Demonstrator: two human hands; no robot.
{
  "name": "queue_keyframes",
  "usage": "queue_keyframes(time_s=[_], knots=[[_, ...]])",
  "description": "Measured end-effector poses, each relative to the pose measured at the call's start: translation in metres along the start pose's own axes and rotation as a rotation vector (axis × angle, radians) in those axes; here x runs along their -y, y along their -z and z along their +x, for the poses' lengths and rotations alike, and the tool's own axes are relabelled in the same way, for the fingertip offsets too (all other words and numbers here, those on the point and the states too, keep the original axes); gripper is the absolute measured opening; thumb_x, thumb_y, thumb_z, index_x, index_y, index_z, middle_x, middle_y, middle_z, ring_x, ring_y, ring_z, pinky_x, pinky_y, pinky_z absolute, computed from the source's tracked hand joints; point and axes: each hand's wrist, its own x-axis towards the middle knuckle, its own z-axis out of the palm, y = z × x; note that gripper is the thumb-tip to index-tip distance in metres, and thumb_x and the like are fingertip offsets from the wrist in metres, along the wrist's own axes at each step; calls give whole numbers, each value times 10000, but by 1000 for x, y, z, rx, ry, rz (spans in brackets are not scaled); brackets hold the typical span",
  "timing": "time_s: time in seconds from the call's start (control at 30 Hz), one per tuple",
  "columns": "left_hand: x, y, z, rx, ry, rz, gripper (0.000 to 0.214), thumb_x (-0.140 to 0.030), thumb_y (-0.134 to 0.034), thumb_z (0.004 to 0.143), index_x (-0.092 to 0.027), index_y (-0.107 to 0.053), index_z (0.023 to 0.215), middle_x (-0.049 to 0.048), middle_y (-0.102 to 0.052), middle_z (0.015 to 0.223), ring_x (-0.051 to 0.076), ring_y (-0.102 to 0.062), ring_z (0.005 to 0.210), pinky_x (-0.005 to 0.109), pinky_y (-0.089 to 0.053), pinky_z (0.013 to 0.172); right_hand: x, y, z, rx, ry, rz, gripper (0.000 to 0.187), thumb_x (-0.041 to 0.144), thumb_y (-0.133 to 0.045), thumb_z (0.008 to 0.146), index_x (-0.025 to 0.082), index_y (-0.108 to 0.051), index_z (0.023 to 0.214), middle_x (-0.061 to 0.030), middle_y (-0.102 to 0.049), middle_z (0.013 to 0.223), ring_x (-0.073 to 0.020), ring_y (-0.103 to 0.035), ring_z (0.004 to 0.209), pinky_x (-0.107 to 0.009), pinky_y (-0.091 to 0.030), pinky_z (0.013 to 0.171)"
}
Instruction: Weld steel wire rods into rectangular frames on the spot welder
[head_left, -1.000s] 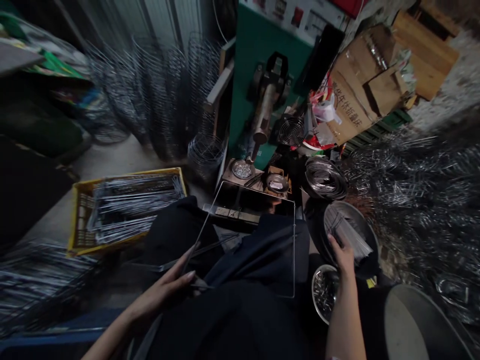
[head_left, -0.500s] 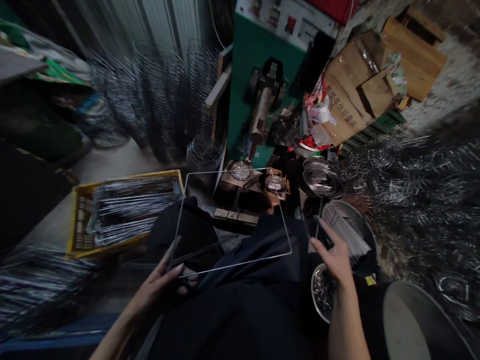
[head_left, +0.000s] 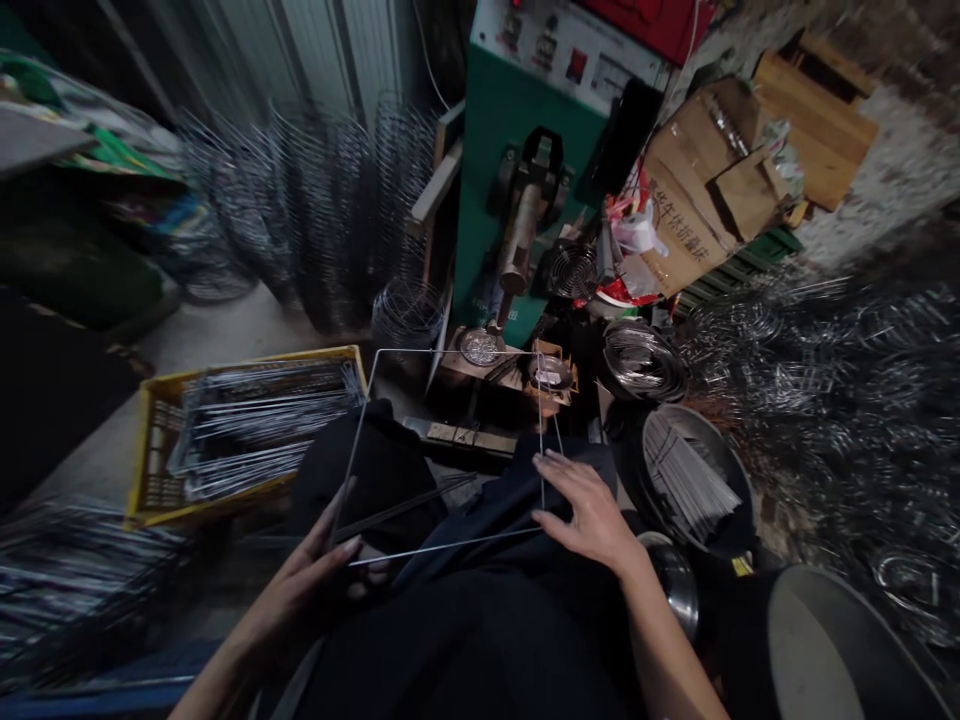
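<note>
A thin rectangular wire frame spans the space above my lap. My left hand is closed around its lower left corner. Between the thumb and fingers of my right hand is a straight metal wire, upright and just inside the frame's right side. Its top end overlaps the frame's far edge; whether the two touch I cannot tell. The frame's lower right corner is hidden behind my right hand. Beyond the frame stands a green machine with a thick metal arm over a small round dish.
At left, a yellow crate holds many wire pieces. On the right, a round pan holds a bundle of straight wires, beside a wire coil and a metal bowl. Wire racks and a cardboard box stand farther back.
My right hand has moved left with the wire, from beside the pan to the frame's right side. My left hand keeps its hold on the frame, nearly in place.
</note>
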Motion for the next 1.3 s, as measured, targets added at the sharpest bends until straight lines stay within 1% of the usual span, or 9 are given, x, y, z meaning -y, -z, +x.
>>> queue_keyframes(time_s=[0.23,0.33,0.47,0.57,0.67,0.77,1.0,1.1,1.3], knots=[[-1,3,1,-17,6,31,1140,-336,-854,678,-332,-154,1577,38,-725,695,197,-653,553,225,-499,488,1,-2,1,57,-24,-21,640,365,-659,856,251,-475,1459,-114,-559,1429,-284,-481,1361,-479,-361,1090],[-1,3,1,-15,6,29,1139,-325,-851,682,-336,-147,1577,44,-730,707,204,-664,574,230,-509,500,-2,-6,0,91,-50,-37,639,365,-666,848,244,-484,1449,-121,-558,1428,-290,-479,1361,-518,-312,1114],[2,-4,5,40,9,29,1125,-320,-817,725,-323,-92,1585,47,-723,697,208,-675,594,232,-510,514,5,-26,13,122,-47,-34,615,351,-679,833,247,-516,1417,-114,-580,1406,-316,-465,1366,-636,-117,1157],[8,-14,11,85,19,52,1107,-327,-789,756,-294,-61,1590,50,-720,689,210,-679,591,237,-513,524,24,-51,37,149,20,41,635,372,-704,823,255,-510,1417,-95,-579,1411,-305,-452,1375,-644,-51,1163],[12,-24,16,113,37,79,1088,-338,-776,770,-273,-66,1593,61,-730,711,221,-692,614,237,-516,529,47,-70,57,204,136,146,702,460,-715,821,286,-460,1451,-71,-557,1438,-282,-434,1389,-623,-81,1165],[11,-28,16,98,47,62,1085,-337,-788,757,-291,-95,1591,57,-740,751,234,-709,659,253,-537,565,57,-71,60,241,205,204,725,490,-689,847,325,-396,1489,-63,-518,1474,-264,-423,1398,-608,-118,1169],[-2,-21,12,98,19,3,1079,-338,-774,777,-278,-70,1592,49,-721,691,192,-665,572,229,-507,534,39,-45,31,165,73,187,731,350,-710,860,242,-398,1512,-99,-494,1491,-241,-492,1357,-397,-430,1107],[-6,-22,13,97,13,-32,1073,-319,-790,752,-275,-121,1590,55,-728,704,201,-670,575,239,-509,538,36,-44,24,165,45,227,745,320,-723,853,242,-393,1517,-89,-473,1508,-240,-492,1358,-375,-450,1111],[-9,-24,11,98,-5,-18,1059,-321,-766,775,-299,-87,1588,39,-705,675,198,-668,590,221,-486,535,38,-46,23,178,20,265,774,227,-760,811,229,-416,1505,-93,-491,1493,-240,-499,1353,-382,-444,1122]])
